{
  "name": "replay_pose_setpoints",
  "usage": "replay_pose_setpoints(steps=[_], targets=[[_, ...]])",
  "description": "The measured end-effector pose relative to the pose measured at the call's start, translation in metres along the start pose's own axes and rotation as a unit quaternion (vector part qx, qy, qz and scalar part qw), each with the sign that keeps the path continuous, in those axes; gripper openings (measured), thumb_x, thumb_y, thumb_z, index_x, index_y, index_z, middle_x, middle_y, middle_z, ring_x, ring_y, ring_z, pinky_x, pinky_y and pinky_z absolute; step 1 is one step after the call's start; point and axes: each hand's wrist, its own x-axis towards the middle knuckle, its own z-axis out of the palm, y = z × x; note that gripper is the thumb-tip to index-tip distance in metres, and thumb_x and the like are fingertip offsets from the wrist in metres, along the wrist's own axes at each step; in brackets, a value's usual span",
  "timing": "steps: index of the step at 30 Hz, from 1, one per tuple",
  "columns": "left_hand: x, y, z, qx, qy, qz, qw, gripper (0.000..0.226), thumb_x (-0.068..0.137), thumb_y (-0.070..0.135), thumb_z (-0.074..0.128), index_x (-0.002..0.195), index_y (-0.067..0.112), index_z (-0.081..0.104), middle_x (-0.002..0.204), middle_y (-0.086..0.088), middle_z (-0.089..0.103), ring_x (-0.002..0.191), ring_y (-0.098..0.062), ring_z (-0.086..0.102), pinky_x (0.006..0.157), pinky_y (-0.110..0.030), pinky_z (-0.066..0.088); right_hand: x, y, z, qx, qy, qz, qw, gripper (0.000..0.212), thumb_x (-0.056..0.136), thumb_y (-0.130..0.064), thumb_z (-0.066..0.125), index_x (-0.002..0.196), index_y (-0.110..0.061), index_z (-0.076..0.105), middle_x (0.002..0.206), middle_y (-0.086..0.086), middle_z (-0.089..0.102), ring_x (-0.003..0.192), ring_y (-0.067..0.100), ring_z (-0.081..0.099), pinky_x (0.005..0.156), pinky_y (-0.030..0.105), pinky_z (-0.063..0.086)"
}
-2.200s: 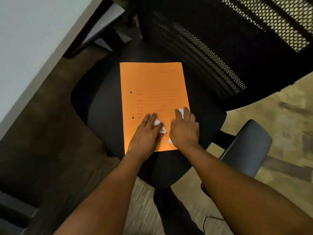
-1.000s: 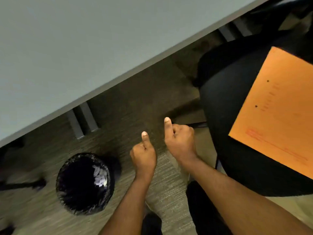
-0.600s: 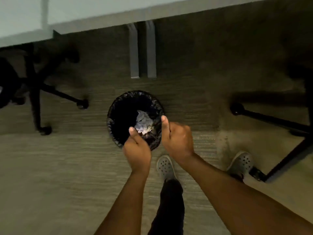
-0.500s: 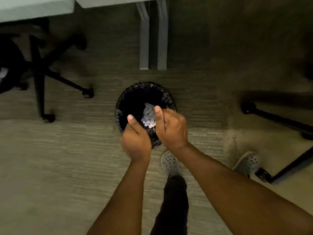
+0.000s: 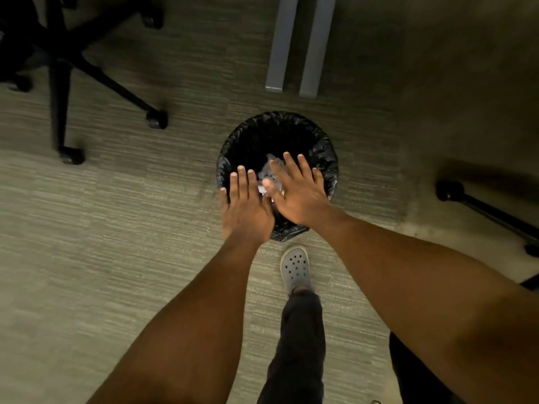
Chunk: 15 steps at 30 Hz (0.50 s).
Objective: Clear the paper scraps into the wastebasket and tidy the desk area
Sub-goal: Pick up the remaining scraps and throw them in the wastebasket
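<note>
A round wastebasket (image 5: 323,158) lined with a black plastic bag stands on the carpet. White crumpled paper scraps (image 5: 267,173) lie inside it, partly hidden by my fingers. My left hand (image 5: 246,208) and my right hand (image 5: 294,193) hover flat over the near rim, palms down, fingers spread, with nothing in them. The two hands sit side by side, nearly touching.
A black office chair base (image 5: 67,62) with casters stands at the upper left. Two grey desk legs (image 5: 297,45) rise behind the basket. Another caster and black leg (image 5: 478,208) lie at the right. My grey clog (image 5: 295,266) is just below the basket.
My view swung from the chair with the orange sheet to the floor. Both fists came over the wastebasket and have opened flat; white scraps now lie in the basket.
</note>
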Motion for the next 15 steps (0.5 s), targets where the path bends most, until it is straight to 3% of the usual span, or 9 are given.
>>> replay_pose_setpoints(steps=[8,15], targets=[[-0.008,0.010,0.003,-0.012,0.001,0.011,1.000,0.061,0.102,0.041,0.009,0.155,0.015,-0.007,0.164,-0.002,-0.013,0.150,-0.018,-0.013,0.122,-0.041,-0.005,-0.016,0.003,-0.002,-0.002,0.021,-0.003,1.000,0.072,0.091,-0.070,0.004,0.152,-0.032,0.010,0.163,0.000,0.000,0.148,0.020,-0.012,0.117,0.046,-0.007],[-0.019,0.033,-0.010,-0.022,0.032,0.037,0.999,0.061,0.102,0.043,0.008,0.156,0.014,0.001,0.165,-0.002,-0.006,0.151,-0.018,-0.008,0.122,-0.041,-0.002,-0.038,0.018,-0.033,0.010,0.058,0.018,0.998,0.075,0.093,-0.066,0.007,0.151,-0.022,0.023,0.162,0.005,0.011,0.148,0.022,-0.005,0.118,0.046,-0.002]])
